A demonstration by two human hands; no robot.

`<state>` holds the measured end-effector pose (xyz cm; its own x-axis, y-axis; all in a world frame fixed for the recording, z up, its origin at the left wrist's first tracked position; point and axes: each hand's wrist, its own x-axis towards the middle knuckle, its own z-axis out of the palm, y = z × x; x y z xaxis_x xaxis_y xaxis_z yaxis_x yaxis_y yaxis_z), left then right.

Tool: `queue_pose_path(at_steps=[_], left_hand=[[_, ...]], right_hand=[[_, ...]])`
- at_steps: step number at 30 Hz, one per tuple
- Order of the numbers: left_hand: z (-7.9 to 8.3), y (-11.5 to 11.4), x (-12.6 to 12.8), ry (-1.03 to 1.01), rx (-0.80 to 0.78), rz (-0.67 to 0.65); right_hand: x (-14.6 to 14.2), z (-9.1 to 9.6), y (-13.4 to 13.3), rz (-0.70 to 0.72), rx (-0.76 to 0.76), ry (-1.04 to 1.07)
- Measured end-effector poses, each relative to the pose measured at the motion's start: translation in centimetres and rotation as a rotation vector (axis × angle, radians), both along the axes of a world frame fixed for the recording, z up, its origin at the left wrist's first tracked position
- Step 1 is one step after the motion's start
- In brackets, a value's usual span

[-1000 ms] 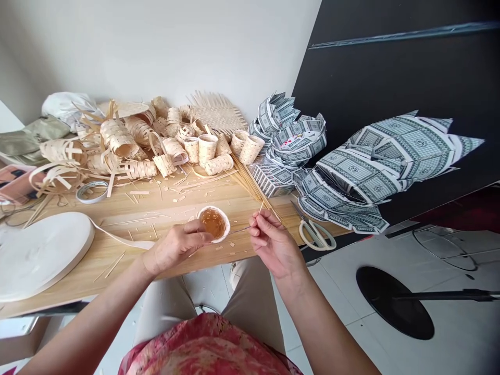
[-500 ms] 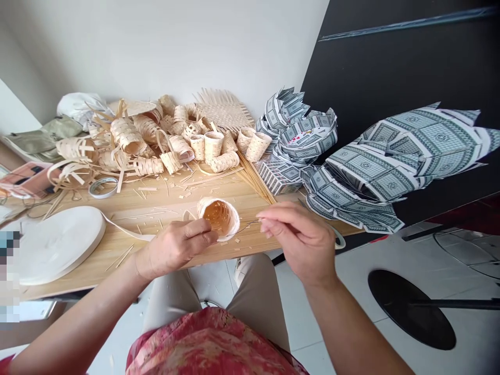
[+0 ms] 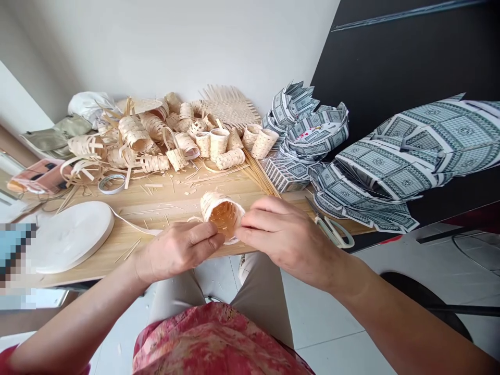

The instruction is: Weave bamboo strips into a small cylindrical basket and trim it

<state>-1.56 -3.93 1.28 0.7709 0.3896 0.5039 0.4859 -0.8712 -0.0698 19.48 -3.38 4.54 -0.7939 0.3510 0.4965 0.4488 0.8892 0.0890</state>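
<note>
A small woven basket (image 3: 208, 202) of pale strips lies tipped, its mouth toward me, with a white band round the rim. My left hand (image 3: 183, 247) is closed on the near left part of that rim, thumb and fingers pinching it. At the rim's right side, my right hand (image 3: 279, 237) has its fingertips pinched together. Whatever is between them is hidden. White tape (image 3: 135, 224) runs from a large flat roll (image 3: 76, 237) toward my left hand.
Several woven baskets (image 3: 135, 133) crowd the back of the table (image 3: 156, 203). Scissors (image 3: 332, 229) lie by the right edge, close to my right wrist. Folded playing-card pieces (image 3: 402, 161) fill the right side. A tape ring (image 3: 111, 184) and thin sticks (image 3: 260, 174) also lie there.
My right hand has moved left to the basket's rim; earlier it pinched a thin dark strand apart from it. My left hand keeps its hold. The view has shifted slightly, showing more of the scissors.
</note>
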Motion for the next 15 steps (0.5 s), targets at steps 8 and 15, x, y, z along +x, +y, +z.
queue_pose_path(at_steps=[8,15], left_hand=[[-0.28,0.15,-0.27,0.026,0.095,-0.024],[-0.22,0.17,-0.09,0.005,0.123,-0.018]], right_hand=[[-0.4,-0.45,0.42,-0.026,-0.025,-0.003],[-0.46,-0.45,0.35,-0.023,-0.026,0.0]])
